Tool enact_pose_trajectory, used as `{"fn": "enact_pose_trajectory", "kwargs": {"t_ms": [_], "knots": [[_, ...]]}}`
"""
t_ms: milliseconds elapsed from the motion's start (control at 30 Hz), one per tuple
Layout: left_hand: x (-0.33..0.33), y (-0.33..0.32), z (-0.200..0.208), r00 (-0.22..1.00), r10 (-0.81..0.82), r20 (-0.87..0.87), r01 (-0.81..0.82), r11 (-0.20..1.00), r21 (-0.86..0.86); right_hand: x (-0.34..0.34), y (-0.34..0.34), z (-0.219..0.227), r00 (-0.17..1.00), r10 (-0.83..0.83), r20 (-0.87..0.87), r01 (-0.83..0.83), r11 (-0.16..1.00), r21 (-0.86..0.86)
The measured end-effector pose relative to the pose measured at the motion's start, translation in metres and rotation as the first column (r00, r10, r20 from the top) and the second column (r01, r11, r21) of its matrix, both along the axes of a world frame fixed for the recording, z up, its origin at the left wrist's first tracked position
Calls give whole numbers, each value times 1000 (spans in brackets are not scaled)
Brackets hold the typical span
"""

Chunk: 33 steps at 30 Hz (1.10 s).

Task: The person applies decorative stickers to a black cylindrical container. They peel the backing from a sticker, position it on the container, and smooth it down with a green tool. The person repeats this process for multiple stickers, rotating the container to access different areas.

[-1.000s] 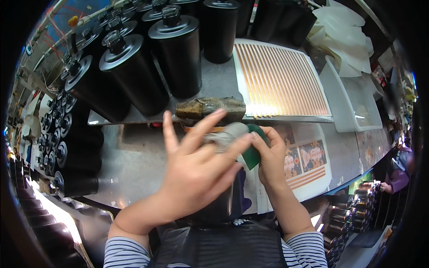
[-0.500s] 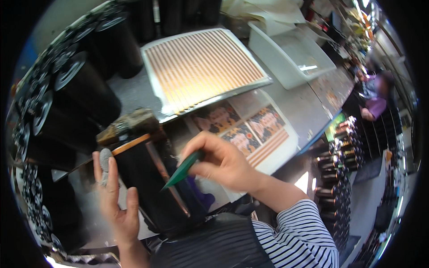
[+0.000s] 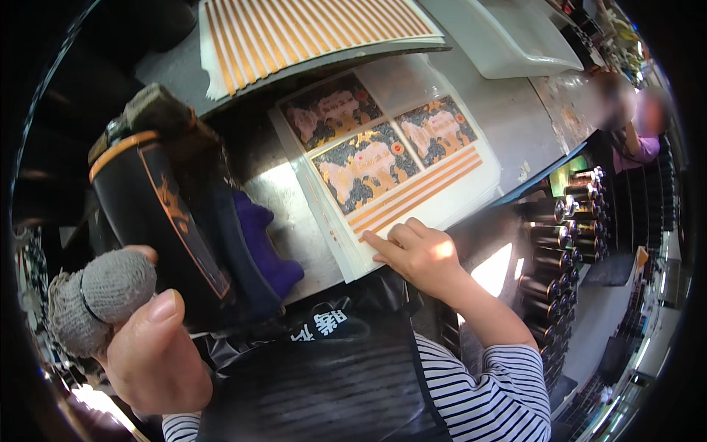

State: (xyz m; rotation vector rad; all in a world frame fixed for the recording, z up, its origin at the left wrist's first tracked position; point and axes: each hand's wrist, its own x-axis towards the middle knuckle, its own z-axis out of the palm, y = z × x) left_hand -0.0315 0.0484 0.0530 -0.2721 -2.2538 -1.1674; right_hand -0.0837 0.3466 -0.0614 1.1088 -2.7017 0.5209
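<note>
My right hand (image 3: 423,258) is at the near edge of a stack of printed decal sheets (image 3: 449,180), its index finger and thumb closing on the lower edge by the orange stripes. The top sheet carries dark, pink and gold panels. My left hand (image 3: 162,353) is raised at the lower left with thumb and fingers apart and nothing visible in it. A grey knitted finger cover (image 3: 118,287), banded with a dark loop, sits on one finger. Just beyond it, a black canister (image 3: 129,199) with an orange rim and an orange-outlined panel lies tilted.
Beside the canister is a purple holder piece (image 3: 261,236); a rough block (image 3: 158,110) stands behind. An orange-striped sheet (image 3: 317,33) lies on a raised board. A white tray (image 3: 508,44) is at the far right. Rows of black canisters (image 3: 549,258) and another person (image 3: 637,147) are off right.
My right hand has left the canister for the decal sheets, and the green scraper it held is out of sight. My left hand has moved nearer and lower. The view has shifted.
</note>
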Motion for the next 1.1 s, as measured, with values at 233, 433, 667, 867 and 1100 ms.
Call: {"fn": "enact_pose_trajectory", "kwargs": {"t_ms": [233, 433, 667, 867, 1100], "knots": [[12, 55, -4, 816, -326, 477, 386, 922, -29, 14, 32, -39, 981, 105, -164, -140, 965, -221], [15, 93, -60, 232, -754, 615, 14, 635, 773, 48, -2, 21, 954, 111, -279, -204, 920, -333], [34, 79, -42, 840, -224, 494, 354, 916, -188, 27, -33, 63, 914, 350, 205, -221, 854, -472], [69, 48, -15, 925, 117, 360, 36, 919, -392, 7, -82, 90, 544, 445, 711, -57, 865, -498], [81, 7, -23, 836, 347, 425, -380, 925, -8, 2, -130, 80, 577, 523, 628, -82, 802, -592]]}}
